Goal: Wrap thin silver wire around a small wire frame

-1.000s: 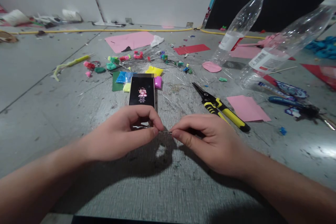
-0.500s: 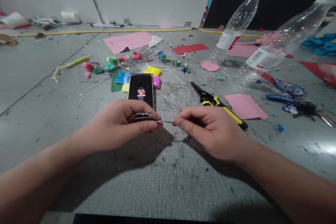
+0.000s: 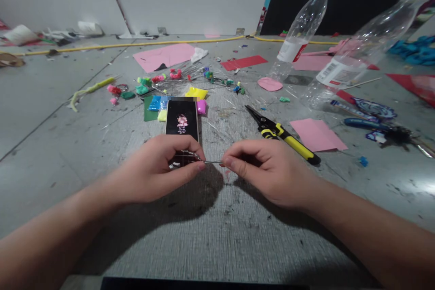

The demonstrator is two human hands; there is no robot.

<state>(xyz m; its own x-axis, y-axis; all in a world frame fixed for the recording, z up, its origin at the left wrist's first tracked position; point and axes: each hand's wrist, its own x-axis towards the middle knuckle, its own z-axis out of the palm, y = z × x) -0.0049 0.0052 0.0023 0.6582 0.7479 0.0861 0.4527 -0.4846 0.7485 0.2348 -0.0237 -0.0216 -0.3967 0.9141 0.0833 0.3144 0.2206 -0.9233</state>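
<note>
Between my two hands runs a thin silvery wire (image 3: 212, 161). My left hand (image 3: 159, 167) pinches it between thumb and forefinger, and bent strands of it loop back inside that hand's curl. The fingertips of my right hand (image 3: 268, 170) close on the other end, a short gap away. Just beyond my left hand lies a phone (image 3: 182, 120) with its screen lit, partly covered by that hand. Pliers (image 3: 282, 133) with yellow and black handles rest behind my right hand, jaws pointing away to the left.
Two clear plastic bottles (image 3: 294, 50) stand at the right. Past the phone are small bags of coloured clay (image 3: 196, 93) and several fuzzy coloured bits (image 3: 144, 82) with loose wires. A pink paper square (image 3: 317, 135) and some keys (image 3: 401, 136) lie to the right.
My left hand has shifted slightly down and left, with its fingertips now parted less widely around the wire. My right hand keeps its pinch. The view has moved slightly.
</note>
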